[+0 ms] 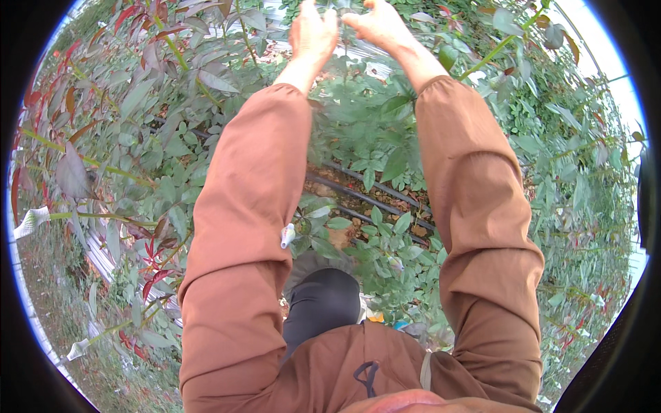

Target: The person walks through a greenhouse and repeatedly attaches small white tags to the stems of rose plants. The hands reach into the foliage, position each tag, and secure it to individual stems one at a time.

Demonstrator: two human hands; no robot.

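Both arms, in brown sleeves, reach forward to the top edge of the view among leafy rose stems. My left hand (314,32) is raised at the top centre, its fingertips near the rim of the picture. Just to the right, my right hand (376,25) has its thumb and fingers pointed toward the left one, with a narrow gap between the two. Something pale and blurred shows between the fingertips; what it is, and whether either hand grips it, I cannot tell. A small bud in a white net sleeve (287,236) lies against my left sleeve.
Rose stems with green and reddish leaves (75,170) crowd both sides. Black irrigation pipes (361,195) run over brown soil below my forearms. Net-covered buds (32,222) stick out at the far left. My dark-clad knee (325,299) is beneath me, with foliage close around.
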